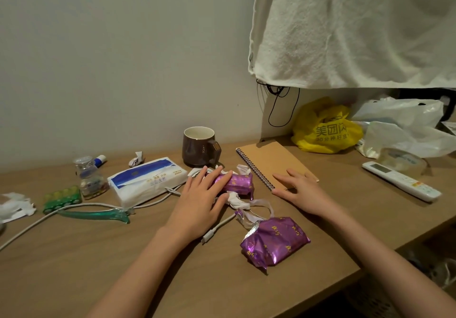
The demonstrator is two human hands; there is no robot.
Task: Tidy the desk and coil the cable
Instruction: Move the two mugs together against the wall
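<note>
Desk (74,268) cluttered. Notebook (271,162) at 1 o'clock: my right hand (298,189) rests flat on near corner, fingers spread, gripping nothing. Yellow bag (325,130) at 2 o'clock, print reads "美团". Mug (199,147) at 12, word ends "ice". Purple packet (240,182) at 12: left hand (197,201) lies on it, fingers straight, no grasp. Cable (219,226) uncoiled, comes from 9 o'clock, plug end beside left wrist. Risk, I think: pulling cable drags tissue pack (148,182), tips small bottle (88,177).
</note>
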